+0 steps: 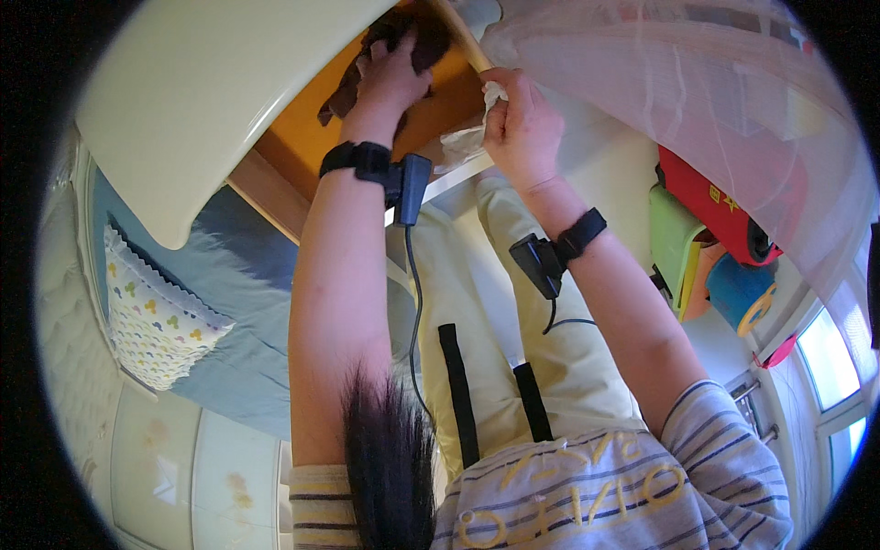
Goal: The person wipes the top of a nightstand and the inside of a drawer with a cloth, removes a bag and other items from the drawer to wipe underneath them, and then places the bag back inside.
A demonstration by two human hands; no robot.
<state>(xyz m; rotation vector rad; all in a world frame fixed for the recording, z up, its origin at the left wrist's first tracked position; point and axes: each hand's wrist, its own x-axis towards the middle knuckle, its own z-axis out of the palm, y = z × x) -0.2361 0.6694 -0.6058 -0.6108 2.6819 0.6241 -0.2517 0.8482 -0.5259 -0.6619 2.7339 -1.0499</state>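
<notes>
An open wooden drawer [289, 148] with an orange-brown bottom lies at the top centre. My left hand [393, 79] reaches into it, its fingers spread on a dark brown cloth [344, 89]; whether they grip it I cannot tell. My right hand [526, 127] is closed at the drawer's right edge, by the end of a light wooden strip [462, 34]. A crumpled white tissue [495, 95] shows between its fingers. More crumpled white material [462, 146] lies at the drawer's front edge, beside this hand.
A glossy cream tabletop [206, 89] overhangs the drawer on the left. Beyond it are a bed with a blue sheet [254, 357] and a patterned pillow [155, 309]. A sheer pink curtain [619, 55] hangs at the right, near a red bag [708, 199] and a green container [670, 227].
</notes>
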